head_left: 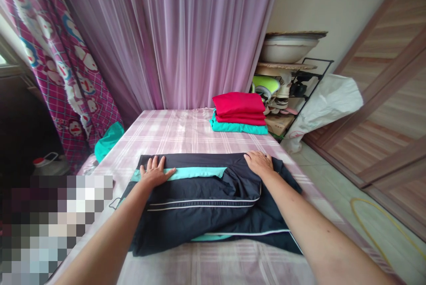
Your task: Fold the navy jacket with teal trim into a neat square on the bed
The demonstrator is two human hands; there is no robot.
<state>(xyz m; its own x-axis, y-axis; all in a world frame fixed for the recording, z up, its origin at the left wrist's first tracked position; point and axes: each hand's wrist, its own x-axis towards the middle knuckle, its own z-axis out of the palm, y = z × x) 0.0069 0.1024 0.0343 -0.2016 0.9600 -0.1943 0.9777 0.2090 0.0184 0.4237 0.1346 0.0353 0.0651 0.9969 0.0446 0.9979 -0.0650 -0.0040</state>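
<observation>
A dark navy garment (199,207) with teal lining and thin white piping lies folded and rumpled on the pink plaid bed sheet (186,132). My left hand (155,172) rests flat on its far part with the fingers spread, just over the teal band. My right hand (259,164) presses flat on its far right corner. Neither hand grips the cloth. Further back on the bed sits a stack of folded clothes (238,112), red on top and teal at the bottom.
A crumpled teal cloth (109,141) lies at the bed's far left edge. Purple curtains (166,32) hang behind the bed. To the right stand a rack (282,76) holding a white basin and shoes, a white sack (326,107), and a wooden door (376,85).
</observation>
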